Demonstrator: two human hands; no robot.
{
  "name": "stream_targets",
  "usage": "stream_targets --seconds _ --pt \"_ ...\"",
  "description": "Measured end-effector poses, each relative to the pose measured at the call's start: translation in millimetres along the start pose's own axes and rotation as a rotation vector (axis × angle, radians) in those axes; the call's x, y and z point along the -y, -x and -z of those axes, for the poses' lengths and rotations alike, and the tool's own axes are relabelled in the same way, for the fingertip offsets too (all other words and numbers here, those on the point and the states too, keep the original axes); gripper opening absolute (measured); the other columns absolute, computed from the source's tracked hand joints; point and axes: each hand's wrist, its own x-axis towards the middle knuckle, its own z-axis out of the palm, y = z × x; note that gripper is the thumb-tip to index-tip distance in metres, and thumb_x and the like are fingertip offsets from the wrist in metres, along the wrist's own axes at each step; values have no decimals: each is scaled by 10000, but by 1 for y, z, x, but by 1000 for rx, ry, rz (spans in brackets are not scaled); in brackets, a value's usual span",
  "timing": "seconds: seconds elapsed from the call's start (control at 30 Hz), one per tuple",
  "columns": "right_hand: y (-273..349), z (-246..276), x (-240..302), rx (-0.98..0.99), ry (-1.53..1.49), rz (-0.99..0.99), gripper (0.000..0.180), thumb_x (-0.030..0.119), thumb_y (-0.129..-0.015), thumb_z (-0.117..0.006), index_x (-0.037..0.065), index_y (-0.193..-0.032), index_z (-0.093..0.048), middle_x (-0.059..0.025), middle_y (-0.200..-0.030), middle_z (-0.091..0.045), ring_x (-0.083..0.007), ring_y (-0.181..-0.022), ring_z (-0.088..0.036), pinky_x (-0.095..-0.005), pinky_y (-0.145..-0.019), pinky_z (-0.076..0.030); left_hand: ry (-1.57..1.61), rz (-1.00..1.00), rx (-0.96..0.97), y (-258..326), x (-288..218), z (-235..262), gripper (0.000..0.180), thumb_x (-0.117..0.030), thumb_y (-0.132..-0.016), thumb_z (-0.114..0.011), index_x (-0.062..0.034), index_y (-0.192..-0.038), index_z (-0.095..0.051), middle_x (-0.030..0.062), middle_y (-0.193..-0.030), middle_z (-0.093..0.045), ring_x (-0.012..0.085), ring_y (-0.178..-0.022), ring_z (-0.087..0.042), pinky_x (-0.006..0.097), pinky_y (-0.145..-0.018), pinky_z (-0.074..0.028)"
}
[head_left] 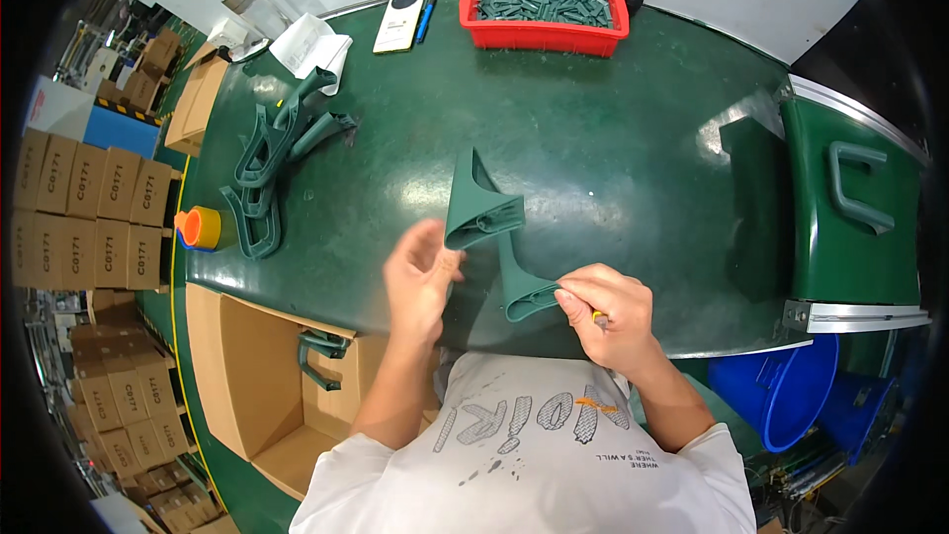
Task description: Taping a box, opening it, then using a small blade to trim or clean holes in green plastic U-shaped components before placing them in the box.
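Note:
A dark green plastic handle (478, 206) with wide flared ends is in front of me above the table. My right hand (615, 314) pinches its near end between thumb and fingers. A small yellow-ended object (599, 318) also pokes out of that hand, its kind hidden by the fingers. Beside the upper flared end, my left hand (423, 272) is slightly blurred, its thumb and fingers apart and nothing seen between them. Several similar green handles (265, 153) lie in a pile on the table to the left.
A red bin (544, 38) of small green pieces stands at the back, beside a phone (400, 20) and blue pen (426, 18). An open carton (247, 376) holding a handle is at lower left. At right are a green panel (840, 247) with a handle and a blue bin (776, 386).

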Motion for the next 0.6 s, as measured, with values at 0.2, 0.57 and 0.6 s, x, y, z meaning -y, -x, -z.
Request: stream_targets --seconds 0.2,0.57,0.6 --pt "-2 -7 1 95 -6 12 116 50 -787 -681 -40 -835 -626 -118 -830 -618 -229 -628 -611 -303 -571 -494 678 433 581 16 21 -13 479 -156 -765 -742 2 -1158 -519 182 -1005 -635 244 -884 -640 330 -752 -506" --pt "7 -9 -16 185 50 -148 316 269 -937 -507 -31 -1029 -546 -161 -934 -543 -279 -842 -521 -358 -735 -450 489 -176 272 11 19 -21 459 73 -650 -771 -26 -1040 -552 157 -957 -658 258 -922 -649 366 -820 -525" --pt "7 -9 -14 204 40 -167 311 271 -933 -516 -28 -1006 -557 -154 -911 -548 -275 -838 -519 -358 -724 -448 491 -205 283 11 19 -23 458 74 -652 -770 -26 -1041 -551 159 -956 -658 264 -928 -649 370 -825 -527"
